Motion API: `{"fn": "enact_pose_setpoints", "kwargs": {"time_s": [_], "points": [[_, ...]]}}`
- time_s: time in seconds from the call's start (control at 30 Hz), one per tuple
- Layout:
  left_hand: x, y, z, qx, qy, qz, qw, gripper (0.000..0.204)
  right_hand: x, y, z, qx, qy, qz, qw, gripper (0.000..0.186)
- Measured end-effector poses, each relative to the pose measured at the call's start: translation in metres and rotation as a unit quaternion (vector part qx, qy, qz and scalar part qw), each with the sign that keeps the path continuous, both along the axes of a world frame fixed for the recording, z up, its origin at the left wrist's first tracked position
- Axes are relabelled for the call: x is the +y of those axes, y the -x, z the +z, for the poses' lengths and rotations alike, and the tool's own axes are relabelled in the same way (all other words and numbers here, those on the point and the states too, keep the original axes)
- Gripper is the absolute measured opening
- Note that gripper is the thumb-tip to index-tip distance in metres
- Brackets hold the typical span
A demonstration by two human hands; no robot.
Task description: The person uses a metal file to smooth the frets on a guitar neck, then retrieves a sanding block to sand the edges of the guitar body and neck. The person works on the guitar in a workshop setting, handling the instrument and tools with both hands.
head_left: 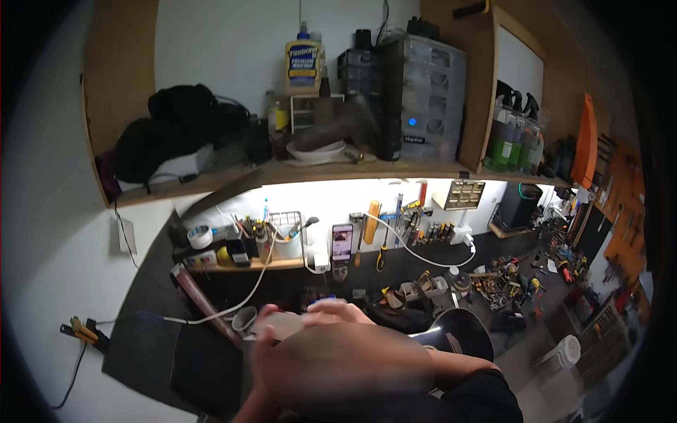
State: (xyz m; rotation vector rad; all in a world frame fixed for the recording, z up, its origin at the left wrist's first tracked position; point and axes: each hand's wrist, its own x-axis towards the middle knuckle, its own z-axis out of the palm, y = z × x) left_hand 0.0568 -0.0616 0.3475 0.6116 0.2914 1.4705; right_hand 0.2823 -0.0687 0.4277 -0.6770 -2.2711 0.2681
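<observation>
Both of my hands are close together low in the middle of the head view, smeared by motion. My left hand [263, 345] has its fingers up around the edge of a pale, flat, rounded thing [283, 325], whose kind I cannot make out. My right hand [341, 309] reaches in from the right beside that same thing, and its fingers are too blurred to read. A large blurred patch covers the wrists and the area just below the hands. A small grey cup [244, 319] stands by my left hand.
A dark round shade-like thing [471, 337] is right of my hands. A white cable [243, 302] crosses the dark bench [144, 310] on the left. Behind stand a phone [342, 243] and a desk organizer [285, 247]. A loaded wooden shelf [296, 173] overhangs. Tools and parts [501, 285] crowd the right.
</observation>
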Motion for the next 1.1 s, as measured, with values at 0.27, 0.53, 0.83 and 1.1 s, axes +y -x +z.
{"fn": "enact_pose_setpoints", "kwargs": {"time_s": [0.27, 0.53, 0.83, 1.1], "points": [[-0.028, 0.09, -0.067, -0.067, 0.158, 0.161, 0.972, 0.073, 0.084, 0.104, -0.117, 0.442, 0.692, 0.231, 0.521, 0.114], [-0.1, 0.173, -0.269, 0.085, 0.316, -0.096, 0.94, 0.064, 0.053, 0.132, -0.291, 0.139, 0.742, 0.034, 0.655, 0.076], [-0.237, 0.171, -0.394, 0.066, 0.523, 0.025, 0.85, 0.042, -0.007, -0.019, -0.319, 0.068, 0.472, -0.171, 0.862, 0.041], [-0.128, 0.158, -0.344, 0.209, 0.583, 0.06, 0.783, 0.061, 0.062, -0.156, -0.353, -0.124, 0.234, -0.448, 0.854, 0.043]]}}
